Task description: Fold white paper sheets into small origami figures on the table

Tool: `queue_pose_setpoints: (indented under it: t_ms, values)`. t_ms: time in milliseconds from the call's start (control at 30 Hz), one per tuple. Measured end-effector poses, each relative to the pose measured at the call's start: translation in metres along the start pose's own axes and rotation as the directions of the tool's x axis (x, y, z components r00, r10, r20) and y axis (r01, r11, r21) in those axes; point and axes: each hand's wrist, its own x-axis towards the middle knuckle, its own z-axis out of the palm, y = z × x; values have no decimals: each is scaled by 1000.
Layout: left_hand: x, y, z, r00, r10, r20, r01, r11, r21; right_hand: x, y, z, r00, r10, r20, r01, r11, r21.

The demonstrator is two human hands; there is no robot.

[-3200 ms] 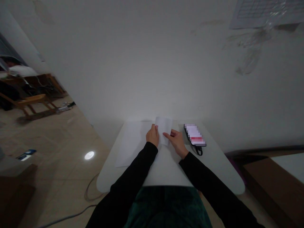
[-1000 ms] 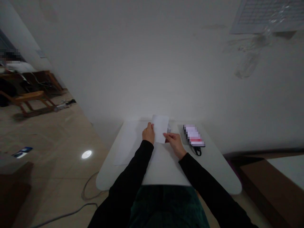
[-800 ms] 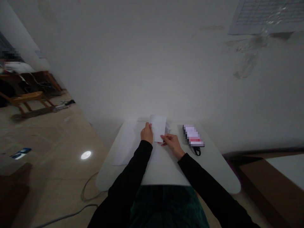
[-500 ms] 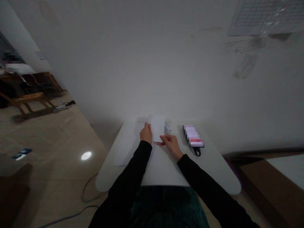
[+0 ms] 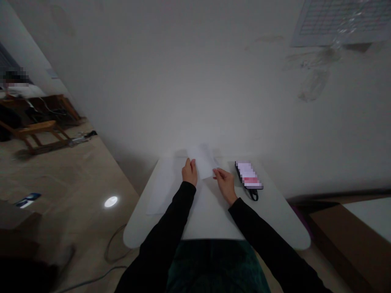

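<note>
A small white sheet of paper is held up over the far part of the white table. My left hand pinches its left edge between thumb and fingers. At its lower right corner, my right hand grips it with thumb and fingertips. Flat on the table, partly under my left forearm, lies a larger white sheet. To the right of my right hand rests a phone with a lit screen and a black strap loop.
The table stands against a grey wall with a gridded sheet taped up. A brown box is at the right. Cables lie on the floor at left. Farther off are a wooden chair and a person.
The small sheet has tilted, its lower edge swinging to the right. My right hand has moved slightly right with its corner; a red bit near its fingers no longer shows.
</note>
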Motion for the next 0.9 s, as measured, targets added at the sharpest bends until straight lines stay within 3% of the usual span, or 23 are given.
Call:
queue_pose_setpoints:
  t_ms: [67,133,233,333,400,533,733,900]
  values:
    - [-2,2,1,1000,10,-11,-11,998,-70,3,-2,-7,992,-103,-75,95,990,-106]
    - [-5,5,0,989,80,-126,-88,994,-63,5,-4,-14,968,-224,-111,196,956,-220]
    - [-9,12,-3,891,366,-269,-350,930,110,7,-5,-22,881,-472,-25,426,816,-392]
    - [-13,17,-5,739,663,-120,-626,741,243,9,-6,-27,748,-651,132,620,612,-491]
    - [-14,18,-5,678,735,0,-711,656,255,8,-8,-27,696,-685,217,675,520,-524]
    - [-15,16,-7,673,734,91,-730,640,240,6,-12,-25,663,-685,302,708,443,-550]
    - [-11,13,-11,674,727,133,-738,652,174,6,-14,-22,624,-723,297,731,405,-549]
    - [-10,14,-12,685,711,160,-727,680,93,8,-15,-21,647,-699,304,717,422,-555]
